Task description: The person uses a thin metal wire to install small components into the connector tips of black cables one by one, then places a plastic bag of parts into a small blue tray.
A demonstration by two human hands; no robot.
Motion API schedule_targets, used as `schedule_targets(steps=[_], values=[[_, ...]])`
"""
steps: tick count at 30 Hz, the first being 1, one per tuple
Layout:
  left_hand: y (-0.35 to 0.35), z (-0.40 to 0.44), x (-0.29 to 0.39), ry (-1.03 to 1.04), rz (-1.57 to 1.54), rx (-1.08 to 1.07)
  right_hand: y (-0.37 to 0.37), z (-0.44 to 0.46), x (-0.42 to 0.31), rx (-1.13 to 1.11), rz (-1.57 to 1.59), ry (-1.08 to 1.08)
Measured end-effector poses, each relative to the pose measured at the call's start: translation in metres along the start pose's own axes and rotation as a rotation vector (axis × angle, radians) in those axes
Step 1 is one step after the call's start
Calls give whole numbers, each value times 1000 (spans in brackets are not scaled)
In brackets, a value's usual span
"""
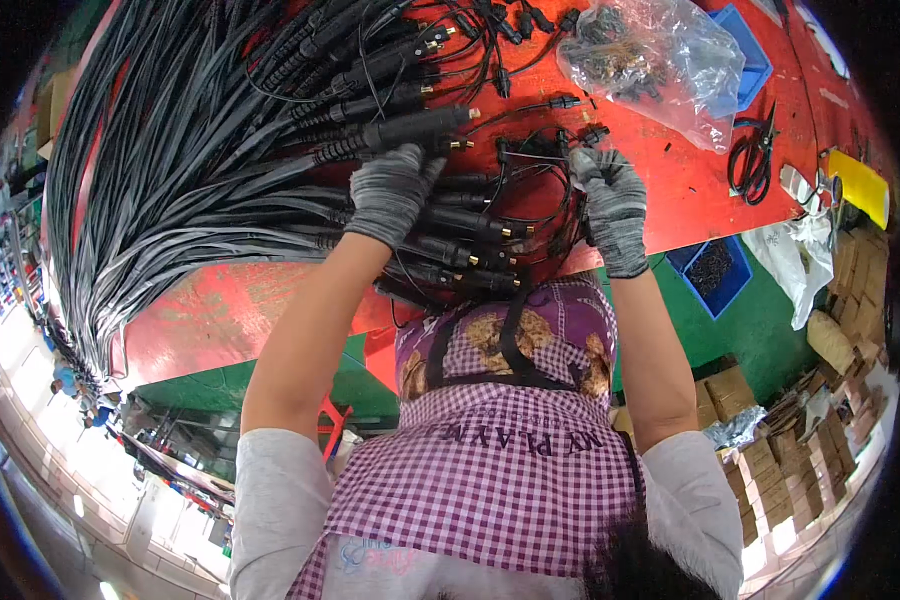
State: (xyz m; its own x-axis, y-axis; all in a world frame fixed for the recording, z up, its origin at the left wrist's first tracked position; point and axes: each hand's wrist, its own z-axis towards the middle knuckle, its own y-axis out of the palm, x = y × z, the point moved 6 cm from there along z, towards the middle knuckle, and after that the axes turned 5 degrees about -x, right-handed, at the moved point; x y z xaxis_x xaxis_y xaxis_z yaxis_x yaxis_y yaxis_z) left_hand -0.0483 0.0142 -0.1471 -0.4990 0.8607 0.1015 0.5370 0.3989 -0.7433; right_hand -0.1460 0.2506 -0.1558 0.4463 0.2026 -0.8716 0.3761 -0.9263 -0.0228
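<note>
Lying on the red table, at 12 o'clock from the left hand in its grey knitted glove, is a black cylindrical plug with a brass-coloured tip. The left fingers curl at its near edge; whether they grip it, I cannot tell. At 3 o'clock from the left hand, the right hand in a matching glove has its fingertips bunched beside a tangle of thin black leads; a pinch seems likely but is unclear.

Handling this well probably means steadying the plug with the left hand, easing each lead free singly rather than tugging, and sparing the tip from knocks.

Farther out, long black braided cables sweep towards 9 o'clock; a clear plastic bag of small parts sits at 1 o'clock from the right hand, black-handled scissors near 2.

Glove and leads hide the right fingers' contact; the cables' far ends are cut off at the top.
</note>
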Motion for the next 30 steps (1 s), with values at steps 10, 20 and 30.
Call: schedule_targets(steps=[10,20,30], values=[[36,24,25,360,-82,-497,-9,-30,9,53,68,5],[16,-1,4,309,-553,-165,0,-38,-22,16,-5,-102],[19,1,-3,328,-689,-151,9,-35,-32,-7,24,-130]])
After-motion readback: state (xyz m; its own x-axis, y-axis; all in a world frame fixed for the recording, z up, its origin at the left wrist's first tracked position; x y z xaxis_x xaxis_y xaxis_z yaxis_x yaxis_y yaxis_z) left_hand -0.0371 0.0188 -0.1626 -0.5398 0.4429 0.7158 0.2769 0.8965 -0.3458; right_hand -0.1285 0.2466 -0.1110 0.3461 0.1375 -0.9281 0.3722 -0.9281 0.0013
